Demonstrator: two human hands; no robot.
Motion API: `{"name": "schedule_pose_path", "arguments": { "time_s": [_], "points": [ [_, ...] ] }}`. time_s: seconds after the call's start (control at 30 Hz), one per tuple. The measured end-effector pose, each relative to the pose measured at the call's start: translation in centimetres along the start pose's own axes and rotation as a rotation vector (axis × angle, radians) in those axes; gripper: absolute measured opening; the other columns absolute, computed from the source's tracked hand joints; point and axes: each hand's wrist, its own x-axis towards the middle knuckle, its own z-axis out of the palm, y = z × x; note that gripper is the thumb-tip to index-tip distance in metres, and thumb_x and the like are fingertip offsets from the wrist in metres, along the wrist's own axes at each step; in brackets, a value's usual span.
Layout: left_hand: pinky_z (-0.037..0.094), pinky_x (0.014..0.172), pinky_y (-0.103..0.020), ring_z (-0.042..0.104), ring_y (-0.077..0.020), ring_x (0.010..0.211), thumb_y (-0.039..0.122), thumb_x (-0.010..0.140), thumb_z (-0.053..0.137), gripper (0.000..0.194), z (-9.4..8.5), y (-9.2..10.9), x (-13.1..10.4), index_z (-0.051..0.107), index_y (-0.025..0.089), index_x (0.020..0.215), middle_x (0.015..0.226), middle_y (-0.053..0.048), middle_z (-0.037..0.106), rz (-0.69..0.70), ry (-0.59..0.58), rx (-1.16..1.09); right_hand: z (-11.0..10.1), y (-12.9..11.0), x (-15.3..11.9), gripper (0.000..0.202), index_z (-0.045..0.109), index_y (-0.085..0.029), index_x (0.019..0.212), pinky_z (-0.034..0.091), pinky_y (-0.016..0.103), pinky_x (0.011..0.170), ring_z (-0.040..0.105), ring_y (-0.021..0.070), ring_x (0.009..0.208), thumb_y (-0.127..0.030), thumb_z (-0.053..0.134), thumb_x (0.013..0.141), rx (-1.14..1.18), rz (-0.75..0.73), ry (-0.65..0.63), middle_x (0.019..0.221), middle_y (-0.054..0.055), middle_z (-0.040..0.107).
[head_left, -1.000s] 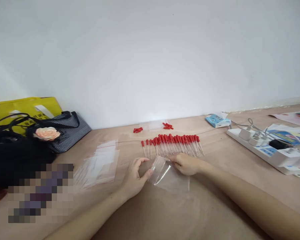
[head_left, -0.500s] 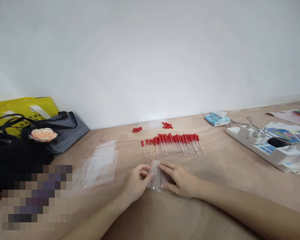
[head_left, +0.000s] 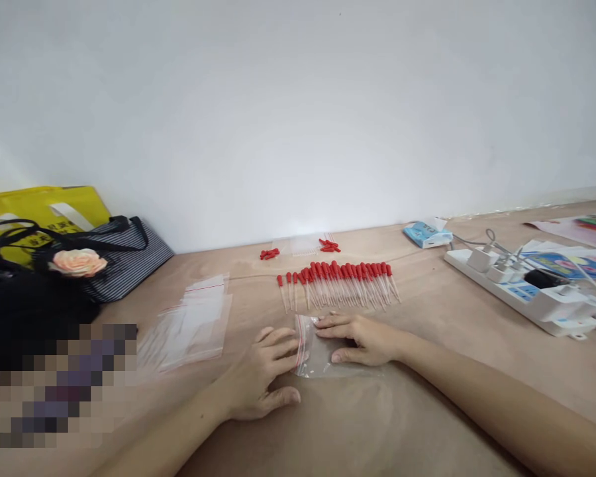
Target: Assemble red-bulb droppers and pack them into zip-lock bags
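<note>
A clear zip bag (head_left: 322,358) with a red line along its left edge lies flat on the table between my hands. My left hand (head_left: 271,371) is spread, its fingertips at the bag's red-lined edge and its thumb apart, below the bag's corner. My right hand (head_left: 360,339) rests on the bag's upper part, fingers extended and thumb apart. Just beyond the bag, a row of droppers with red bulbs (head_left: 345,273) lies side by side, tips toward me. To the left is a spread of clear bags (head_left: 203,318).
Small red bulbs (head_left: 330,246) and more red bulbs (head_left: 269,254) lie near the wall by a clear bag. A power strip (head_left: 521,291), blue tissue pack (head_left: 427,234) and papers are right. A striped bag (head_left: 134,255) and yellow bag (head_left: 84,205) are left.
My left hand has opened from its pinch on the bag's edge, its fingers now spread. The bag now lies flatter and wider, and my right hand has shifted slightly on it.
</note>
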Motion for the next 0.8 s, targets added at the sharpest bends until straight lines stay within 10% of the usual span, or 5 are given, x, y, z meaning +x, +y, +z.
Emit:
{"name": "schedule_pose_path", "arguments": {
  "time_s": [0.8],
  "points": [
    [0.019,0.099,-0.050,0.024,-0.0310,0.127,0.047,0.081,0.048,0.044,0.3,0.1,1.8,0.042,0.037,0.124,0.144,-0.006,0.015,0.195,-0.082,-0.002,1.1,-1.0,-0.3,0.093,0.031,-0.018,0.132,0.026,0.043,0.097,0.038,0.0269,0.118,-0.056,0.068,0.055,-0.128,0.089,0.189,0.130,0.013,0.041]
  ]
}}
